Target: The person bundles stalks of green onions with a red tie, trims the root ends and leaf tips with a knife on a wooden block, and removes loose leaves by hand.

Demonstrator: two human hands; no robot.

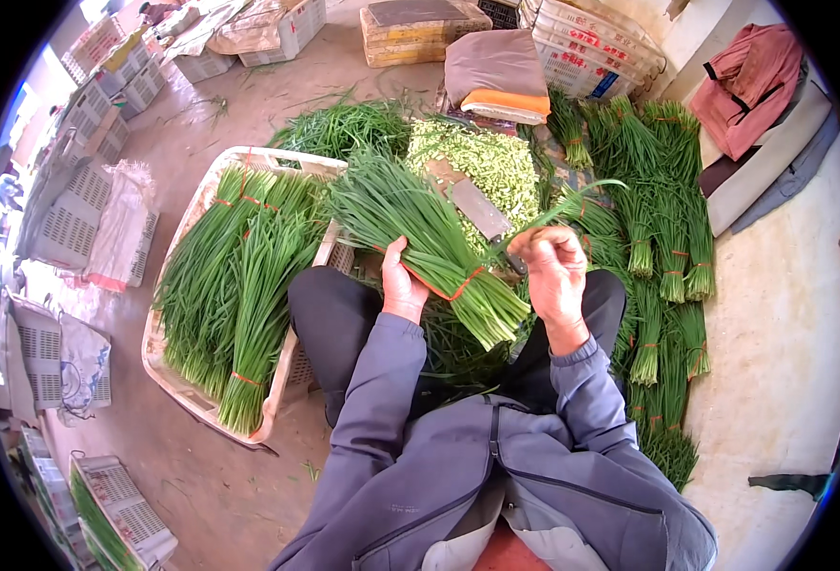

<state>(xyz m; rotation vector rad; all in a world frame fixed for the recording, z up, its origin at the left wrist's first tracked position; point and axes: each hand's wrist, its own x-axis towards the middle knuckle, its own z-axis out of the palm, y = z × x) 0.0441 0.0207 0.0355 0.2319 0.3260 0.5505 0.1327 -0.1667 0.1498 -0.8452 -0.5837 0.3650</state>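
Note:
A thick bunch of garlic chives [449, 252], tied with orange bands, lies across my lap at a slant. Its pale stem ends point down to the right. My left hand [404, 285] is closed round its left side. To the right of the bunch, the fingers of my right hand [555, 281] are pinched on a loose chive leaf [572, 198], which curves up and away to the right. Just beyond the bunch, a cleaver [481, 209] rests by a heap of short cut chive ends [498, 162]; its handle is partly hidden by my right hand.
At my left stands a white plastic crate [152, 354] of banded chive bunches. More tied bunches [672, 228] lie in rows on the right by the wall. Loose chives [344, 128] and a folded cushion [496, 67] are ahead. Stacked crates [68, 219] line the far left.

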